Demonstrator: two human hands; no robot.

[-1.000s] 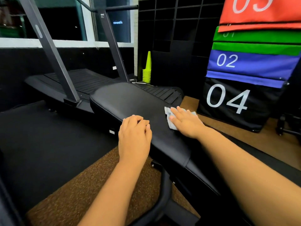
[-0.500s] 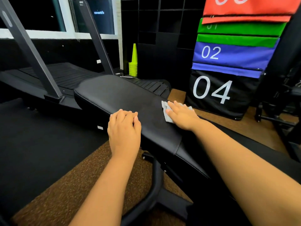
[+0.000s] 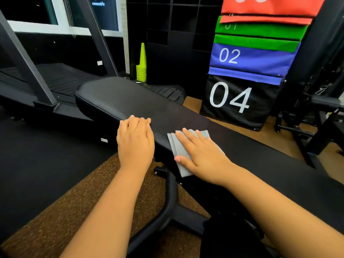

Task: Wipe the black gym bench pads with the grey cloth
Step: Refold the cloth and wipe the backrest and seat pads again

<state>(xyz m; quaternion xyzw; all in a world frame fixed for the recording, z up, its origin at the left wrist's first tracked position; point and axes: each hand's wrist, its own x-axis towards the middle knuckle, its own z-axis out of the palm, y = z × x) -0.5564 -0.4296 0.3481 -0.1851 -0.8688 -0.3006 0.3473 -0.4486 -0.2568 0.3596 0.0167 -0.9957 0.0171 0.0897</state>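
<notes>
The black bench pad (image 3: 130, 101) runs from the centre toward the lower right. My right hand (image 3: 202, 157) lies flat, fingers spread, pressing the grey cloth (image 3: 178, 146) onto the pad's near edge; part of the cloth hangs over that edge. My left hand (image 3: 135, 142) rests beside it on the pad's near rim, fingers together and curled over the edge, holding nothing else. A second pad section (image 3: 279, 174) continues under my right forearm.
The bench's black frame leg (image 3: 167, 211) stands on a brown speckled floor mat (image 3: 61, 211). A treadmill (image 3: 55, 79) sits behind left. Yellow cones (image 3: 141, 67) are stacked at the back. Numbered plyo boxes (image 3: 242, 86) stand to the right, next to dark gym machines (image 3: 320, 108).
My right hand has slid the cloth from the pad's far side toward me to the near edge. The left hand has stayed on the rim. The view has shifted slightly.
</notes>
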